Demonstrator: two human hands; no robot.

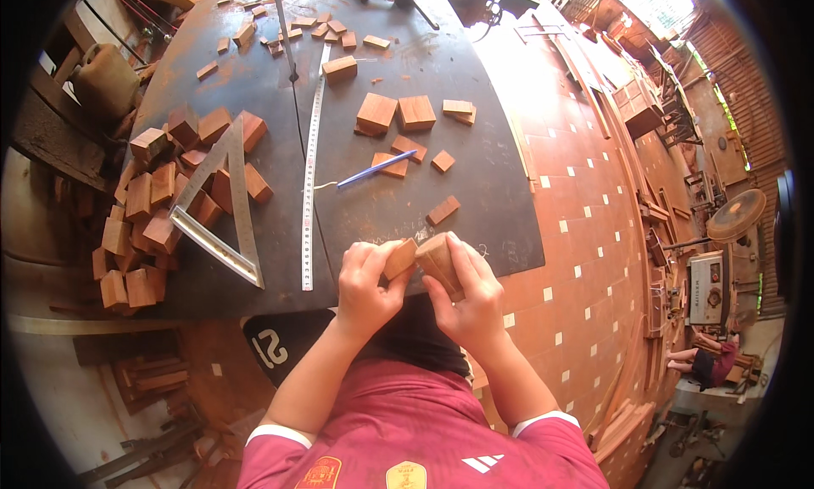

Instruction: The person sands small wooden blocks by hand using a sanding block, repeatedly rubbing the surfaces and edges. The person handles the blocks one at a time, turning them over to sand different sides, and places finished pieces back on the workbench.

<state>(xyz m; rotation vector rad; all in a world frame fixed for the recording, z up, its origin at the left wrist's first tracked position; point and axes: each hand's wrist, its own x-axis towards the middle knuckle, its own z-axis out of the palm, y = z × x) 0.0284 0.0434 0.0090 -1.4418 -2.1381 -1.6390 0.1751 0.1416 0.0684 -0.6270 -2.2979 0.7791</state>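
Above the near edge of the dark table, my left hand [366, 284] pinches a thin wooden block [401, 258] between thumb and fingers. Close beside it, my right hand [471, 296] grips a thicker wooden block [440, 264], its thumb and fingers on opposite sides. The two pieces nearly meet; I cannot tell if they touch. Just beyond my hands lies a small wooden block [443, 210]. A blue pen [376, 169] rests across a pair of small blocks, and further off sit two larger square blocks [376, 113]. To the left, a tape measure strip [312, 167] runs along the table.
A heap of wooden blocks [140, 197] covers the table's left side, with a metal triangular square [242, 209] leaning over it. Several offcuts [337, 26] lie at the far end. A tiled floor [564, 252] stretches right, where another person [708, 360] sits far off near a fan [736, 215].
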